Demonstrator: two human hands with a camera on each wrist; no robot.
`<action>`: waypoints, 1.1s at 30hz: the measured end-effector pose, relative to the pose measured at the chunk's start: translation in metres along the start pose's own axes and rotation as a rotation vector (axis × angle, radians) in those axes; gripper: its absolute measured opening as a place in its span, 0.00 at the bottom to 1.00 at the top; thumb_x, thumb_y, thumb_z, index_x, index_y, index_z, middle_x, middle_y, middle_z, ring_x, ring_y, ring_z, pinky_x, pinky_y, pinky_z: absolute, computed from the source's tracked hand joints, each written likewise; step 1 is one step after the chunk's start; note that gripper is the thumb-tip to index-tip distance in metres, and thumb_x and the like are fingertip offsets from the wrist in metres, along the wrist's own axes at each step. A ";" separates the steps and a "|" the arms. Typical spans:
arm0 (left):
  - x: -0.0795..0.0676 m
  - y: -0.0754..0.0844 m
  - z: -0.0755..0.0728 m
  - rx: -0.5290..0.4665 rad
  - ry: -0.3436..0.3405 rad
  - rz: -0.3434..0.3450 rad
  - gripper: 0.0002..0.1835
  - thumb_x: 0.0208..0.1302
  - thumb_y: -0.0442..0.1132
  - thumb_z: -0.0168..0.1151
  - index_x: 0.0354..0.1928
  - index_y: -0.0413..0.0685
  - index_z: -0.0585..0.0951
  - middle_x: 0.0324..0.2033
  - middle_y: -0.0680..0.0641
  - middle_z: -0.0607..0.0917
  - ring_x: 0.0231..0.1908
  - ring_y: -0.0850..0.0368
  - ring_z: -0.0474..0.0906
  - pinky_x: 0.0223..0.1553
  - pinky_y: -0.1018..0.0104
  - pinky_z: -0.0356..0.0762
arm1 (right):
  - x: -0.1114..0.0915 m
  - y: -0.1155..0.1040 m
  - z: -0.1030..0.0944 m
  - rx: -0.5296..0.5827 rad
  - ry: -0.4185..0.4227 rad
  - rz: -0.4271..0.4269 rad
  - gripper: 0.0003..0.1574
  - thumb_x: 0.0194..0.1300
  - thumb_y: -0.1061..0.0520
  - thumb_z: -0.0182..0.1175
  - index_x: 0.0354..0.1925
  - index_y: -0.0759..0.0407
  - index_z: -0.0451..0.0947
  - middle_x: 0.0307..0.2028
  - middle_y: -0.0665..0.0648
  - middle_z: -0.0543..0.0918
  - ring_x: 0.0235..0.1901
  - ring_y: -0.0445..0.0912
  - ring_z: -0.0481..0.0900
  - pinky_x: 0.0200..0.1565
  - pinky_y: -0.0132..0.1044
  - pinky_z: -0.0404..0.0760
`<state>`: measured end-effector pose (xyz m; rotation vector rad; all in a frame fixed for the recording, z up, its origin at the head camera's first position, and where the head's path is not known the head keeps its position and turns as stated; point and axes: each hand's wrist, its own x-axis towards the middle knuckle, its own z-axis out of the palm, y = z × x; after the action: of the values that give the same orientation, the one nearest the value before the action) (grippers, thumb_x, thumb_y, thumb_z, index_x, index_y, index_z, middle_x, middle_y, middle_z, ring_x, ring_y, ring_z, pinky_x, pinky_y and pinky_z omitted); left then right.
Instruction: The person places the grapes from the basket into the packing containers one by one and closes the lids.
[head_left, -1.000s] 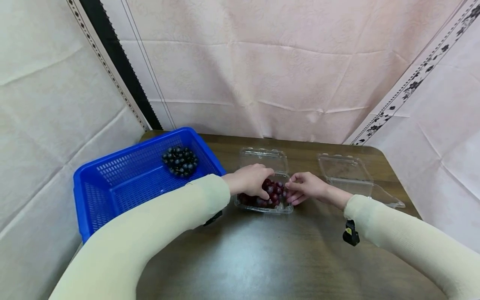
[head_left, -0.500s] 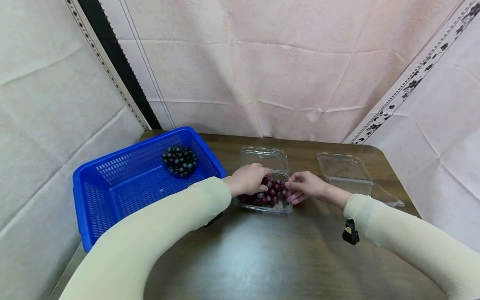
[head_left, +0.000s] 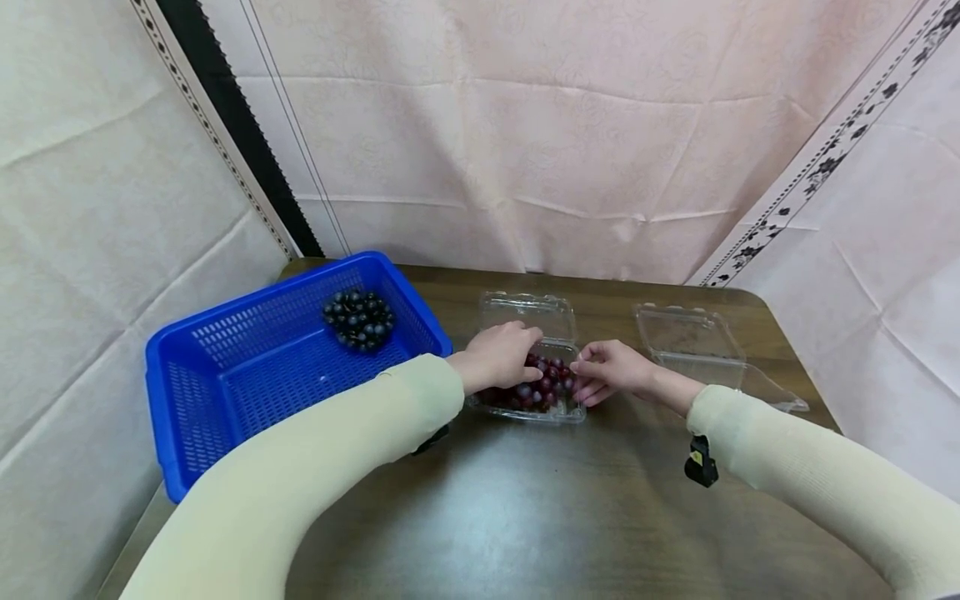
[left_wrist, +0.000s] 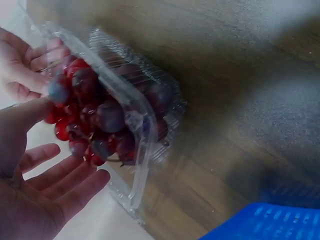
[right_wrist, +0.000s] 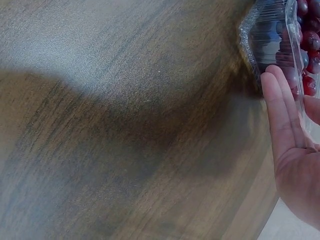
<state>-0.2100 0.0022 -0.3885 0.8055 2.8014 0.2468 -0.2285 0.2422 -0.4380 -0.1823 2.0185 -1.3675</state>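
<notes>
Red grapes (head_left: 551, 385) lay in an open clear clamshell (head_left: 551, 417) on the bench (head_left: 487, 517). The left hand (head_left: 497, 358), fingers spread, rested against the grapes. The right hand (head_left: 613, 372) pinched the clamshell's right edge. A blue basket (head_left: 255, 408) holding black grapes (head_left: 360, 322) stood left; another clear clamshell (head_left: 688, 335) lay right.

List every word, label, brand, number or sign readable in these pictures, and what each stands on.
None can be read in any view.
Black wrist device by the right sleeve: a yellow mark, too small to read.
Grape-filled clear box, other clear box, blue basket: no lettering discernible.
Wall cloth: floral border, only pattern.
</notes>
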 end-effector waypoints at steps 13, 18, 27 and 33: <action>-0.053 -0.003 -0.019 -0.159 0.131 -0.001 0.31 0.64 0.56 0.61 0.66 0.54 0.71 0.58 0.47 0.76 0.54 0.52 0.77 0.54 0.56 0.78 | 0.000 -0.001 -0.002 -0.008 -0.022 -0.017 0.19 0.73 0.57 0.53 0.50 0.74 0.68 0.41 0.75 0.80 0.34 0.56 0.87 0.40 0.53 0.86; -0.076 -0.010 -0.014 -0.224 0.199 -0.021 0.30 0.64 0.55 0.61 0.66 0.55 0.71 0.60 0.46 0.76 0.56 0.51 0.76 0.55 0.54 0.78 | 0.000 -0.001 -0.003 -0.023 -0.024 -0.016 0.20 0.73 0.56 0.53 0.51 0.73 0.67 0.42 0.74 0.81 0.36 0.57 0.86 0.41 0.53 0.85; -0.101 -0.018 0.009 -0.291 0.290 -0.093 0.28 0.63 0.53 0.63 0.61 0.48 0.74 0.47 0.46 0.82 0.41 0.56 0.79 0.39 0.60 0.81 | 0.000 -0.002 -0.004 -0.037 -0.019 -0.003 0.20 0.73 0.56 0.52 0.52 0.73 0.67 0.41 0.73 0.82 0.35 0.56 0.87 0.41 0.54 0.85; -0.110 -0.020 0.027 -0.364 0.324 -0.153 0.28 0.62 0.50 0.65 0.58 0.41 0.75 0.42 0.44 0.82 0.39 0.56 0.78 0.39 0.60 0.80 | 0.000 -0.003 -0.004 -0.050 -0.019 0.001 0.19 0.73 0.56 0.52 0.51 0.72 0.68 0.39 0.72 0.82 0.35 0.55 0.87 0.42 0.55 0.85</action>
<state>-0.1223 -0.0713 -0.4016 0.4994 2.9515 0.9013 -0.2314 0.2439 -0.4351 -0.2163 2.0380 -1.3109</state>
